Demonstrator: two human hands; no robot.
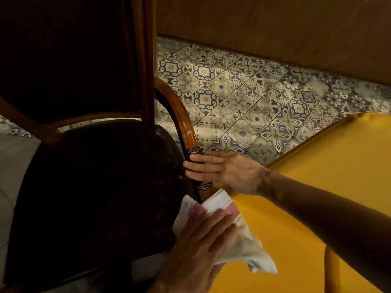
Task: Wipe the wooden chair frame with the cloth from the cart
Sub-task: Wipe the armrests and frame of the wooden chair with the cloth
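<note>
The wooden chair frame (pixel 183 121) has a curved, glossy armrest and dark upholstery on its seat and back. My right hand (pixel 222 171) reaches in from the right, its fingers wrapped around the armrest's lower carved part. Just below it, a white cloth with pink stripes (pixel 243 237) lies over the front end of the armrest and the seat edge. My left hand (pixel 198 248) comes from the bottom and presses flat on the cloth, fingers together, holding it against the chair. The cloth's loose end hangs over the yellow table edge. No cart is in view.
A table under a yellow tablecloth (pixel 317 187) fills the right side, right next to the armrest. Patterned floor tiles (pixel 243 92) run behind the chair up to a brown wooden wall panel (pixel 275 24). Grey floor (pixel 12 157) shows at the left.
</note>
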